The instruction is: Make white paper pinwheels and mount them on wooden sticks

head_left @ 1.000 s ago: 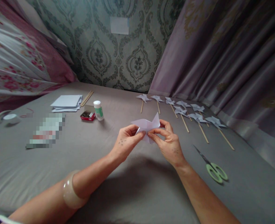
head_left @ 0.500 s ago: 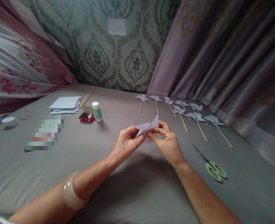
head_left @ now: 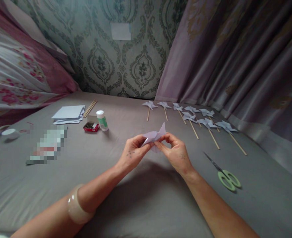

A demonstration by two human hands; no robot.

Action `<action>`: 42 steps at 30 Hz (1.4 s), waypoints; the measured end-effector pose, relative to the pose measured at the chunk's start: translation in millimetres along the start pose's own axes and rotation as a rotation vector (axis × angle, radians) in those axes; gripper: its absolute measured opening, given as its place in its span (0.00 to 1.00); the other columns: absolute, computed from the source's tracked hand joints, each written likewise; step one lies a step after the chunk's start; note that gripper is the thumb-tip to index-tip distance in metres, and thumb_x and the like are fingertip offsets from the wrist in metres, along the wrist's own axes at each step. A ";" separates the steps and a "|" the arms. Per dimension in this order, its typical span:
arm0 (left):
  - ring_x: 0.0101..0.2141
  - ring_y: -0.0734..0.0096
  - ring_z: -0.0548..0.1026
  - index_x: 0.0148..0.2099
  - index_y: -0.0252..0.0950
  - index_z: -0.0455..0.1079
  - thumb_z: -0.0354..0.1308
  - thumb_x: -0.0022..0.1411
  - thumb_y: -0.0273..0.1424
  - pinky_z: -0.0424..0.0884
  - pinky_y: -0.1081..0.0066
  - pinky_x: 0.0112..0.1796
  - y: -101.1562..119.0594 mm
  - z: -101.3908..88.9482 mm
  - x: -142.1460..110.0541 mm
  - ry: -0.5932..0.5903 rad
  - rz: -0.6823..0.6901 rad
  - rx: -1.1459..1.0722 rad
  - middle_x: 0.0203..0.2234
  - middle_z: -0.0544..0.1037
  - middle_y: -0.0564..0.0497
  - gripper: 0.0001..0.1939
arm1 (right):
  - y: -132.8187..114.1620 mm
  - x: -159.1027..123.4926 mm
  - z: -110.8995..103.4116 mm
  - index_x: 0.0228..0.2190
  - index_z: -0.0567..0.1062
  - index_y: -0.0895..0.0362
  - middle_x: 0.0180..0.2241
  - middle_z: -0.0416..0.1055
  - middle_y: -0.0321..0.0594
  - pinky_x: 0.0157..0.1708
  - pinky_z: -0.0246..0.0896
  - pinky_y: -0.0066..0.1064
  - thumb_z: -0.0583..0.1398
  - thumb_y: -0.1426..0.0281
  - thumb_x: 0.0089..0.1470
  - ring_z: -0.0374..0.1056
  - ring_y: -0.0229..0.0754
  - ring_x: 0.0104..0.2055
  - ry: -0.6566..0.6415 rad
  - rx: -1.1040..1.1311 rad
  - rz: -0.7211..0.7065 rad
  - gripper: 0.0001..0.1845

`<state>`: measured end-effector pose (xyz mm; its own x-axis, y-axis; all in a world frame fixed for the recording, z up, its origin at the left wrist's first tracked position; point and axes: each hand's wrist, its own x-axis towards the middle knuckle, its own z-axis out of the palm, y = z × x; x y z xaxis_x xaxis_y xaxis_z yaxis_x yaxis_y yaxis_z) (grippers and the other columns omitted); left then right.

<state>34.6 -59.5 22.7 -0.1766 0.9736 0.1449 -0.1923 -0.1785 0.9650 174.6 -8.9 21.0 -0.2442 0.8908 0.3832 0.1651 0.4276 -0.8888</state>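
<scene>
A white paper pinwheel (head_left: 154, 135) without a visible stick is held in the air between both hands. My left hand (head_left: 134, 151) pinches its left side, thumb in front. On the right side my right hand (head_left: 177, 150) grips it, with the thumb tip close to the other thumb near the pinwheel's middle. Fingers behind the paper are partly hidden. Green-handled scissors (head_left: 225, 177) lie to the right of my right hand. Beyond the hands to the right lie several finished-looking pinwheels on sticks (head_left: 207, 124).
On the grey sheet at left are a stack of white paper (head_left: 68, 113), wooden sticks (head_left: 90, 108), a small red box (head_left: 91, 127) of dark bits, a white-and-green bottle (head_left: 102, 121), a white cap (head_left: 10, 134) and a blurred-out packet (head_left: 48, 145). Curtains (head_left: 210, 49) hang at right.
The right fingers have shifted in slightly around the paper's right edge. Both hands still hold the pinwheel. The whole view has shifted a little.
</scene>
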 end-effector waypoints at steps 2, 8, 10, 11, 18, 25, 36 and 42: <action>0.32 0.69 0.73 0.34 0.34 0.78 0.68 0.47 0.35 0.68 0.72 0.37 0.5 0.1 0.1 0.000 -0.002 -0.003 0.28 0.79 0.50 0.12 | 1.5 -0.3 1.8 0.26 0.70 0.55 0.28 0.71 0.34 0.44 0.61 0.36 0.66 0.64 0.42 0.67 0.40 0.35 0.045 0.044 0.037 0.12; 0.32 0.70 0.73 0.35 0.33 0.78 0.68 0.46 0.36 0.68 0.72 0.37 -1.4 -1.2 1.8 0.005 -0.008 -0.005 0.29 0.79 0.50 0.15 | 5.4 -0.6 6.7 0.46 0.62 0.55 0.34 0.76 0.38 0.40 0.65 0.37 0.69 0.64 0.38 0.71 0.42 0.36 0.050 0.278 0.151 0.34; 0.32 0.69 0.73 0.36 0.33 0.78 0.69 0.45 0.36 0.68 0.72 0.37 -2.2 -1.8 2.6 0.001 -0.010 -0.001 0.28 0.79 0.50 0.15 | 6.4 0.1 6.8 0.52 0.59 0.55 0.36 0.76 0.41 0.41 0.66 0.38 0.69 0.64 0.37 0.71 0.43 0.37 0.045 0.303 0.179 0.42; 0.32 0.70 0.73 0.36 0.33 0.78 0.69 0.45 0.36 0.68 0.72 0.37 -2.6 -2.0 2.9 0.000 -0.011 -0.001 0.28 0.79 0.51 0.16 | 6.9 0.7 6.5 0.53 0.61 0.55 0.37 0.77 0.41 0.41 0.66 0.38 0.70 0.64 0.37 0.72 0.44 0.38 0.035 0.306 0.185 0.42; 0.29 0.73 0.72 0.32 0.33 0.78 0.70 0.42 0.37 0.68 0.74 0.34 -3.6 -3.2 4.9 -0.006 -0.038 -0.044 0.25 0.79 0.51 0.15 | 13.5 2.8 3.8 0.29 0.79 0.58 0.32 0.76 0.42 0.38 0.64 0.35 0.66 0.62 0.41 0.70 0.44 0.35 -0.076 0.212 0.159 0.13; 0.28 0.72 0.73 0.30 0.33 0.78 0.72 0.39 0.37 0.69 0.73 0.34 -5.3 -4.3 7.4 -0.001 -0.078 -0.049 0.26 0.79 0.50 0.16 | 20.1 2.8 4.9 0.28 0.80 0.58 0.30 0.77 0.42 0.35 0.63 0.34 0.66 0.61 0.41 0.68 0.42 0.33 -0.073 0.177 0.175 0.14; 0.28 0.74 0.72 0.31 0.32 0.77 0.72 0.40 0.36 0.66 0.75 0.32 -10.6 -9.5 9.4 -0.024 -0.139 -0.024 0.25 0.78 0.51 0.16 | 29.0 1.9 5.5 0.30 0.81 0.57 0.30 0.77 0.41 0.33 0.63 0.32 0.67 0.60 0.40 0.68 0.41 0.31 -0.114 0.231 0.230 0.16; 0.24 0.77 0.68 0.28 0.31 0.74 0.71 0.40 0.39 0.62 0.77 0.26 -14.2 -12.2 10.3 -0.027 -0.163 0.033 0.23 0.75 0.53 0.17 | 30.6 0.8 7.9 0.27 0.81 0.58 0.28 0.77 0.40 0.31 0.62 0.31 0.68 0.61 0.38 0.68 0.40 0.29 -0.106 0.281 0.274 0.15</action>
<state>23.7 -48.7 7.8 -0.1193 0.9928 -0.0091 -0.1845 -0.0132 0.9827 171.9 3.7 -7.8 -0.3267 0.9390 0.1078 -0.0266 0.1048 -0.9941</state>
